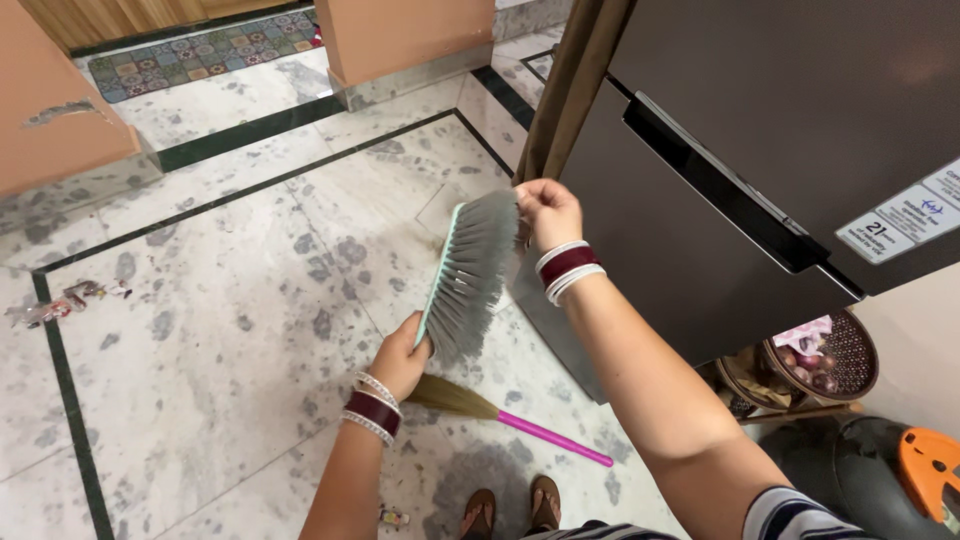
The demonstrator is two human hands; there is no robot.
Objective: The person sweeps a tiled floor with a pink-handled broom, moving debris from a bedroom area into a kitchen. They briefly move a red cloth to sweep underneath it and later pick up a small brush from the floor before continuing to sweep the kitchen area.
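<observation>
While held by two hands (pixel 400 355) (pixel 545 210), one brush (pixel 470 275), one broom (pixel 500 412) below.

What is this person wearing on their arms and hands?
Both forearms are bare. The left hand has a stack of bangles at the wrist, maroon between thin silvery ones. The right hand has a maroon bangle between white ones. A striped sleeve covers the right upper arm.

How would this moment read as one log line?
left hand: grips grey-bristled green-backed brush | right hand: at bristle tips | floor: pink-handled straw broom
</observation>
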